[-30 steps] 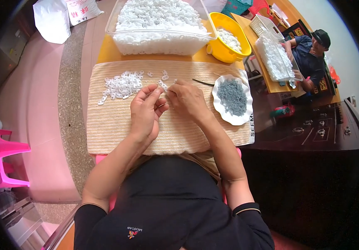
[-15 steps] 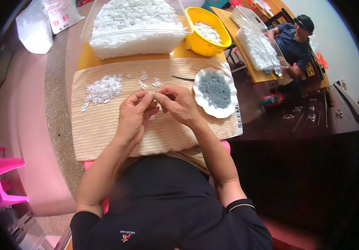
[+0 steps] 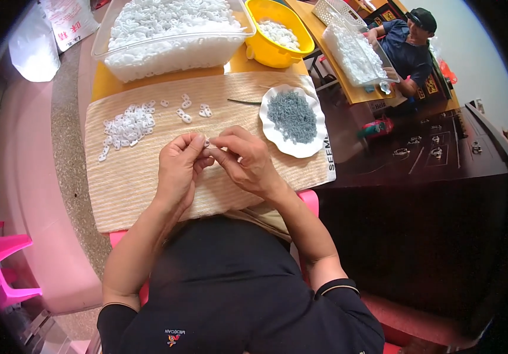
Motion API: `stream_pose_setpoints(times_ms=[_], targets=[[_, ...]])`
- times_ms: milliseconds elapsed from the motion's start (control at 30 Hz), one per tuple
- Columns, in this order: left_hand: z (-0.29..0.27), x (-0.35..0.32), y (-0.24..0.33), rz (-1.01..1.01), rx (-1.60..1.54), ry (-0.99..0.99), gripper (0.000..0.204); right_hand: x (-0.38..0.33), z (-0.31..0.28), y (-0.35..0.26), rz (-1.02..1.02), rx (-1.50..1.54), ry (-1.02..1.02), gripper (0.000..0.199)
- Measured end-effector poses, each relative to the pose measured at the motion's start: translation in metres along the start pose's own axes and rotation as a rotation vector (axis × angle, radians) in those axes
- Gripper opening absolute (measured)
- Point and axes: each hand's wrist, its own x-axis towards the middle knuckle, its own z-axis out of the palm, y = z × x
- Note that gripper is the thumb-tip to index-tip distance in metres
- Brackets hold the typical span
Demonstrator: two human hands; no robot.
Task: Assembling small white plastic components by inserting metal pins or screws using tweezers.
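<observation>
Hands meet fingertip to fingertip above a beige woven mat [image 3: 147, 183] spread on the worktop [image 3: 103, 88]. Left hand [image 3: 180, 168] and right hand [image 3: 245, 162] together pinch a small white plastic piece [image 3: 206, 143] between thumbs and forefingers, just over the middle of the mat. Loose heap of like white pieces [image 3: 125, 127] lies on the mat to the left; a few scattered ones [image 3: 192, 110] lie just beyond the hands. White scalloped plate [image 3: 277, 138] to the right holds small grey parts [image 3: 292, 116]. Clear bin [image 3: 171, 38] heaped with white pieces and a yellow bowl [image 3: 277, 41] stand at the far edge. Another person [image 3: 410, 47] sits at a neighbouring table, well apart.
</observation>
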Motion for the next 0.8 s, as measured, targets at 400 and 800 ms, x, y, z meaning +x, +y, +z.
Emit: stream_pose_setpoints(times_ms=[400, 800], targets=[[0.006, -0.004, -0.006, 0.004, 0.013, 0.026, 0.012, -0.043, -0.090, 0.020, 0.077, -0.690, 0.100, 0.012], [0.011, -0.007, -0.010, -0.032, 0.023, 0.011, 0.020, -0.053, -0.107, 0.031, 0.048, -0.868, -0.050, 0.030]])
